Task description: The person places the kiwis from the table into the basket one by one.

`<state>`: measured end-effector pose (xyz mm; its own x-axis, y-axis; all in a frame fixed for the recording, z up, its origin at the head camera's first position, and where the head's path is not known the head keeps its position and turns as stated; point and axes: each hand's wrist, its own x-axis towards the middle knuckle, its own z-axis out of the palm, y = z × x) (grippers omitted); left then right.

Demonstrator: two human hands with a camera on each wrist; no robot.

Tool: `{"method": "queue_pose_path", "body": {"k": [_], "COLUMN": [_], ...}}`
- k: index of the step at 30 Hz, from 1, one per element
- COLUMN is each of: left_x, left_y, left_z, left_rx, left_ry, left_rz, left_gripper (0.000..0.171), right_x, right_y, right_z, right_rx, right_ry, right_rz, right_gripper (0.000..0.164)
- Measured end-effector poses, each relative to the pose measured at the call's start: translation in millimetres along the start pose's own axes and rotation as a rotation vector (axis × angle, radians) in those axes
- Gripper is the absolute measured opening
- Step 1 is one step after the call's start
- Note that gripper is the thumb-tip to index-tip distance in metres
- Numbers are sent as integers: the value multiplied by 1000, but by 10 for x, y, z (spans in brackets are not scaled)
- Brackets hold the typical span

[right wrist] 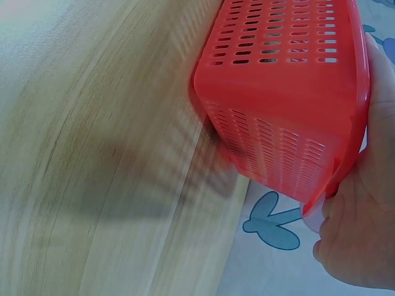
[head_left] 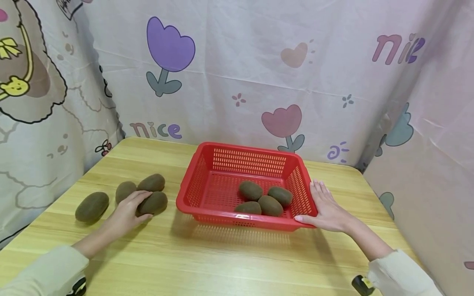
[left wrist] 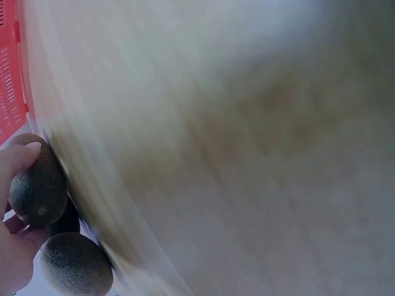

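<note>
At the left of the table, my left hand (head_left: 126, 213) holds a brown kiwi (head_left: 157, 202), thumb on its near side and fingers over it. In the left wrist view that kiwi (left wrist: 38, 185) sits between thumb and fingers, with another kiwi (left wrist: 77, 265) just below. Two kiwis lie close behind the hand, one at the back (head_left: 152, 183); a further kiwi (head_left: 92, 206) lies apart to the left. My right hand (head_left: 329, 211) rests on the right end of the red basket (head_left: 222, 213), fingers extended along its rim and thumb across the front corner.
Several kiwis (head_left: 251, 190) lie inside the basket, toward its right half. The basket stands mid-table on the wood-grain table (head_left: 222, 263). A printed curtain (head_left: 229, 61) hangs behind the table and along both sides.
</note>
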<state>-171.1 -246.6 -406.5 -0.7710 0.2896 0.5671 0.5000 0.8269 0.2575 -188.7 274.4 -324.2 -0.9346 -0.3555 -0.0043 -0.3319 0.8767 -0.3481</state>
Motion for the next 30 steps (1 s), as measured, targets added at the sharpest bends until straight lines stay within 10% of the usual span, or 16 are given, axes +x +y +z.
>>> {"method": "queue_pose_path", "body": {"k": [30], "left_x": [274], "left_y": [100], "left_z": [-216], "left_rx": [-98], "left_ry": [112], "left_rz": [-98], "left_gripper": [49], "right_x": [-2], "right_y": [-10], "right_z": [-9], "right_rx": [10], "right_ry": [-9], "right_rz": [2], "right_gripper": [112]}}
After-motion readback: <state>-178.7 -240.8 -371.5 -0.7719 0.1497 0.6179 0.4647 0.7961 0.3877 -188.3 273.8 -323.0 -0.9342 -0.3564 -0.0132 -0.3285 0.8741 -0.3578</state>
